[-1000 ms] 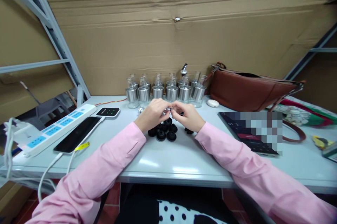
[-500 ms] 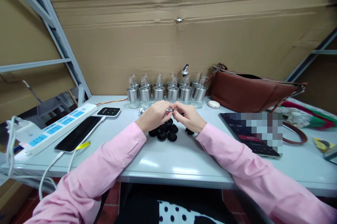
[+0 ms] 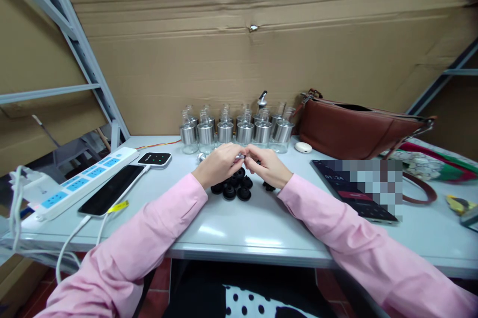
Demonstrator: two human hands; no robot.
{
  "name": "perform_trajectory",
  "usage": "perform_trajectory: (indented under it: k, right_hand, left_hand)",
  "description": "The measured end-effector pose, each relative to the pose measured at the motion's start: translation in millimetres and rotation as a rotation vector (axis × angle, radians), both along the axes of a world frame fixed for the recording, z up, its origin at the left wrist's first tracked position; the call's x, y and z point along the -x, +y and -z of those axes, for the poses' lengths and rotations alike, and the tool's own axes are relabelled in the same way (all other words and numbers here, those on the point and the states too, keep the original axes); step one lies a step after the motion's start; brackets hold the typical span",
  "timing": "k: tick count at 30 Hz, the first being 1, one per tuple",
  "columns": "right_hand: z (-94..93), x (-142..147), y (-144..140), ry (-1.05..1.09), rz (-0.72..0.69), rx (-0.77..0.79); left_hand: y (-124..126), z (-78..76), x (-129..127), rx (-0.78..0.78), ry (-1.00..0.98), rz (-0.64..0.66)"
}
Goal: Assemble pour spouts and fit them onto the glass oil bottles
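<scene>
My left hand (image 3: pixel 224 161) is closed around a small shiny metal part (image 3: pixel 239 157), most of it hidden by the fingers. The fingertips of my right hand (image 3: pixel 266 162) pinch the same part's right end, touching the left fingers. Below the hands lie several round black rubber stoppers (image 3: pixel 229 191) in a cluster. Some small black pieces (image 3: pixel 268 186) rest under my right wrist. Beside my left hand, another shiny metal piece (image 3: pixel 201 157) lies on the table, partly covered.
Several glass bottles with steel sleeves (image 3: pixel 225 133) stand in rows behind the hands; one carries a pourer (image 3: pixel 263 99). A brown bag (image 3: pixel 343 126), a tablet (image 3: pixel 343 183) and a white round case (image 3: pixel 303 148) are rightward. Leftward lie a power strip (image 3: pixel 84 181), a phone (image 3: pixel 112 190) and a small device (image 3: pixel 155 159).
</scene>
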State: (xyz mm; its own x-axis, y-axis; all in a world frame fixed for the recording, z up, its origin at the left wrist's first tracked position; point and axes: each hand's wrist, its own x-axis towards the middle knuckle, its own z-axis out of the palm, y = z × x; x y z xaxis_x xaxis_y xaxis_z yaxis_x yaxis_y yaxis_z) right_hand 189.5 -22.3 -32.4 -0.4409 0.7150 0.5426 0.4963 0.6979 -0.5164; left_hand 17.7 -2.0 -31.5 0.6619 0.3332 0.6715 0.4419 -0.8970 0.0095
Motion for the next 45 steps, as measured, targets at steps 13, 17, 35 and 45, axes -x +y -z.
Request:
perform_trajectory:
  k: [13, 17, 35, 45]
  right_hand:
    - [0.6, 0.6, 2.2, -0.003, 0.019, -0.034]
    - [-0.8, 0.5, 1.0, 0.021, 0.011, -0.017]
    - [0.4, 4.9, 3.7, 0.470, -0.206, 0.393]
    - [4.0, 4.3, 6.1, 0.408, -0.155, 0.315]
  left_hand:
    - [-0.1, 3.2, -3.1, -0.085, 0.006, 0.027]
    - [-0.1, 3.9, -2.5, -0.086, -0.013, 0.044]
    - [-3.9, 2.1, -2.1, 0.002, -0.177, 0.038]
    - [-4.5, 3.4, -3.5, -0.008, -0.188, 0.068]
